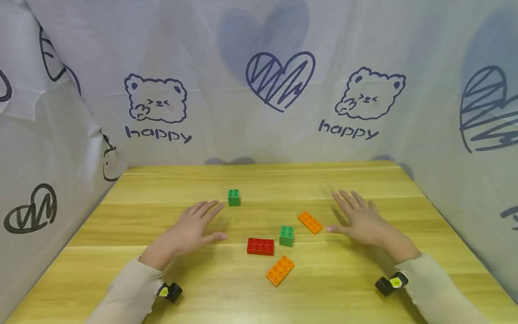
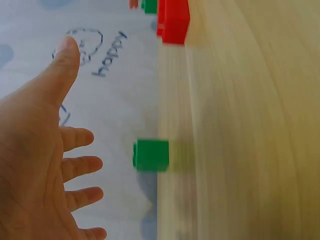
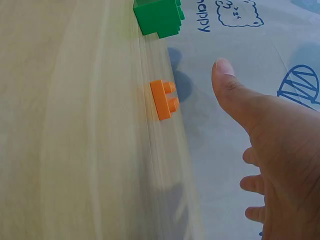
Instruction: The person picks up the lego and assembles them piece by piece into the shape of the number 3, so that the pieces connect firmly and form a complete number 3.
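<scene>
My left hand (image 1: 189,230), fingers spread and holding nothing, hovers over the table left of the bricks. Nearest to it stands a green brick (image 1: 234,198), also seen beyond the fingers in the left wrist view. The right hand (image 1: 362,223) is likewise spread and without a hold, its thumb close to a thin orange brick (image 1: 310,222). Between the hands a second green brick (image 1: 286,236) stands beside a red brick (image 1: 261,246), with a narrow gap. Another thin orange brick (image 1: 280,270) lies diagonally in front of them.
All the bricks rest studs up on a wooden table (image 1: 226,299). White cloth (image 1: 222,126) printed with bears and hearts hangs behind the table and along both sides. Each wrist carries a small black camera, such as the left wrist camera (image 1: 174,292).
</scene>
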